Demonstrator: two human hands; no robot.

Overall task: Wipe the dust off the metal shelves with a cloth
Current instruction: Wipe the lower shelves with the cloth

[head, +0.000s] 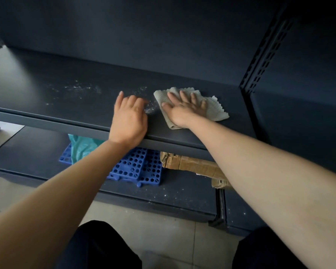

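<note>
A dark metal shelf (66, 98) runs across the middle of the view, with pale dust specks (80, 89) on its left half and a small dust pile (150, 108) near its front. A beige cloth (215, 109) lies flat on the shelf to the right of the pile. My right hand (184, 109) presses down on the cloth with straight, spread fingers. My left hand (129, 118) rests on the shelf's front edge just left of the pile, fingers loosely bent and holding nothing.
A lower shelf (27, 152) carries a blue perforated plastic mat (138, 167), a teal plastic bag (81, 146) and a taped cardboard parcel (194, 165). A slotted upright post (264, 55) stands at the right. Tiled floor (163, 230) and my dark-trousered knees lie below.
</note>
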